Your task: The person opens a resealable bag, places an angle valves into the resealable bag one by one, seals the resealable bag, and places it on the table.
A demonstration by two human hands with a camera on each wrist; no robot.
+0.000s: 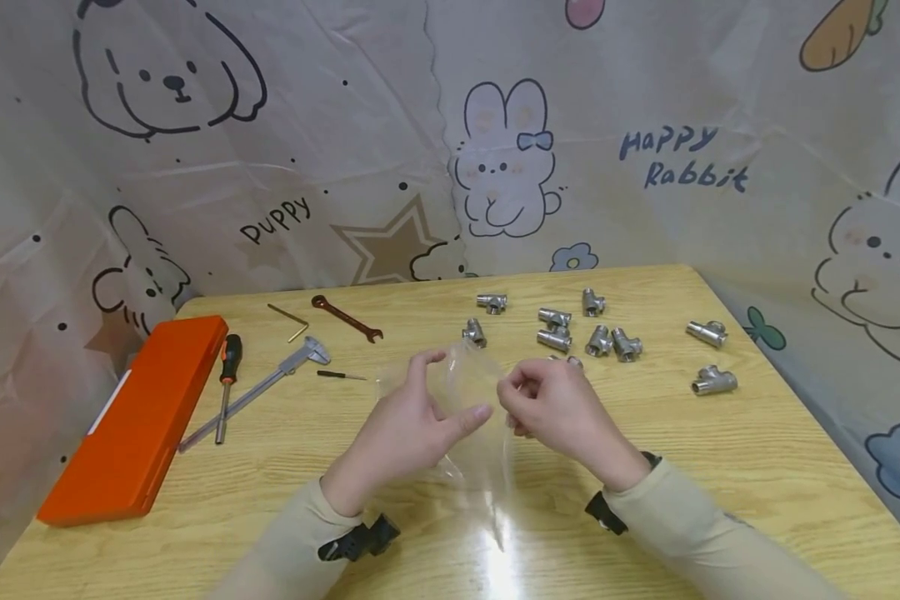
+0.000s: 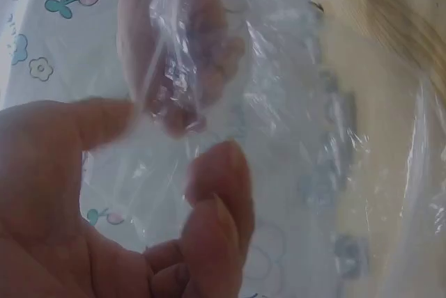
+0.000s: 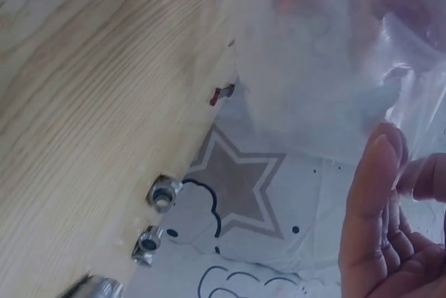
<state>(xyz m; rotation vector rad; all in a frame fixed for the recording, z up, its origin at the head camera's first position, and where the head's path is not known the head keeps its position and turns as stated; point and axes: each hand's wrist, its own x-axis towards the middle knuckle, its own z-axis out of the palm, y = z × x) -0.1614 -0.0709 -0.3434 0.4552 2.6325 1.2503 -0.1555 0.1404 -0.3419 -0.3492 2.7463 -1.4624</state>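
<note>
Over the middle of the wooden table [image 1: 720, 467], both hands hold a clear plastic bag [image 1: 487, 458]. My left hand [image 1: 459, 385] has the bag's upper part between its raised index finger and its thumb. My right hand [image 1: 513, 393] pinches the bag's edge with curled fingers, close to the left thumb. In the left wrist view the bag [image 2: 293, 103] fills the frame, and the right hand's fingers [image 2: 174, 68] show through it. The right wrist view shows the bag [image 3: 327, 68] and the right hand's fingers [image 3: 373, 200]. Several metal tee fittings [image 1: 622, 343] lie just beyond the hands.
On the left lie an orange case [image 1: 138, 417], a screwdriver [image 1: 227, 375], a caliper [image 1: 270, 379], a hex key [image 1: 288, 321], a wrench [image 1: 345, 317] and a small black tool [image 1: 341, 375]. A cartoon-print curtain [image 1: 495, 167] walls the table's back and sides. Two fittings [image 3: 164, 193] sit near the far edge.
</note>
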